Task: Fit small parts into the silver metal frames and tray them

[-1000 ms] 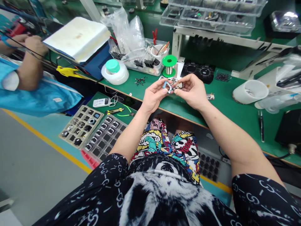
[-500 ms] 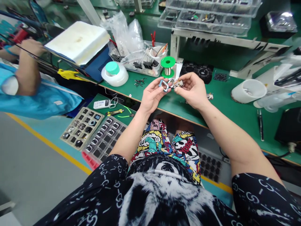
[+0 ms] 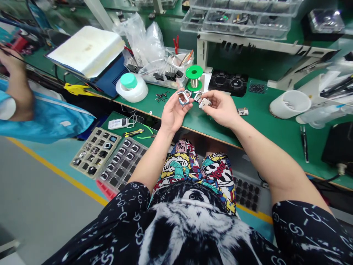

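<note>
My left hand [image 3: 173, 112] pinches a small square metal frame [image 3: 183, 98] between thumb and fingertips, held above the edge of the green bench [image 3: 264, 125]. My right hand [image 3: 222, 107] holds a small silvery square part [image 3: 204, 103] a little to the right of it. The two parts are apart by a short gap. Another small metal piece [image 3: 198, 96] lies on the bench just behind them. A green spool of wire [image 3: 194, 75] stands right beyond my hands.
A white cup [image 3: 289, 104] and tweezers [image 3: 304, 141] sit at the right. Trays of small black parts [image 3: 109, 158] lie on a low surface to my left. A white round dispenser with a green cap [image 3: 131, 87] and a blue box [image 3: 91, 59] stand at the back left. Another person's arm [image 3: 16, 88] is at the far left.
My hands have drawn apart, separating the frame in the left from the part in the right. The co-worker's arm has shifted left.
</note>
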A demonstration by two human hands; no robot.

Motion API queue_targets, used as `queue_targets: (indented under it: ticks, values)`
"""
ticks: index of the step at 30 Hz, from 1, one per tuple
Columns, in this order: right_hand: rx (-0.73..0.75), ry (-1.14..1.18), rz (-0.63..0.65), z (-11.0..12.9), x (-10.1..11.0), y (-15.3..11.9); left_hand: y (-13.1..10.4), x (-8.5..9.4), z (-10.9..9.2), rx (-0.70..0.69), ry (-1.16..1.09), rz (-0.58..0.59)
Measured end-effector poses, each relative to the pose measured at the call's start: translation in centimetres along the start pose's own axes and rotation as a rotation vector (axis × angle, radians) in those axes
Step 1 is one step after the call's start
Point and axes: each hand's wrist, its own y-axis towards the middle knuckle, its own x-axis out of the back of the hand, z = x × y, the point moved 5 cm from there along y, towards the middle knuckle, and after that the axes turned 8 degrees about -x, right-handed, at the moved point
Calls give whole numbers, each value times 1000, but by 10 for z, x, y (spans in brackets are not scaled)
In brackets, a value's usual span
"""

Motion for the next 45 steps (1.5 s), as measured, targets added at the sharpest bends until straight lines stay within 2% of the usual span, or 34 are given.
queue_targets:
  ticks: [5, 10, 12, 18, 20, 25, 28, 30, 34, 37, 40, 42, 45]
  values:
    - [50, -307, -5, 1, -1, -6, 1, 0, 0, -16, 12, 30]
    - [145, -726, 120, 9, -9, -12, 2, 2, 2, -34, 72, 54]
    - [166, -780, 137, 13, -10, -13, 2, 2, 2, -40, 85, 56]
    - [162, -797, 81, 15, -4, -9, 2, 1, 2, -40, 85, 68]
    - [167, -795, 12, 16, 0, -7, 2, 0, 1, -42, 71, 75]
    - [254, -664, -386, 21, 30, -4, 1, -2, -1, -48, 96, 52]
    - [267, -654, -542, 21, 45, -3, 3, -1, 0, -35, 126, 23]
    - [236, -665, -574, 22, 45, -2, 5, -2, 0, -22, 114, 34]
    - [94, -721, -507, 30, 27, -7, 3, -7, -2, -10, 75, 59]
    - [33, -819, -482, 42, 17, -25, 0, -13, -6, 11, 101, 101]
    - [-28, -906, -474, 51, 30, -63, -2, -19, -10, 22, 138, 144]
    - [-141, -996, -537, 53, 59, -100, -4, -22, -13, 27, 163, 148]
    - [-401, -1189, -699, 54, 122, -162, -7, -28, -15, 45, 182, 124]
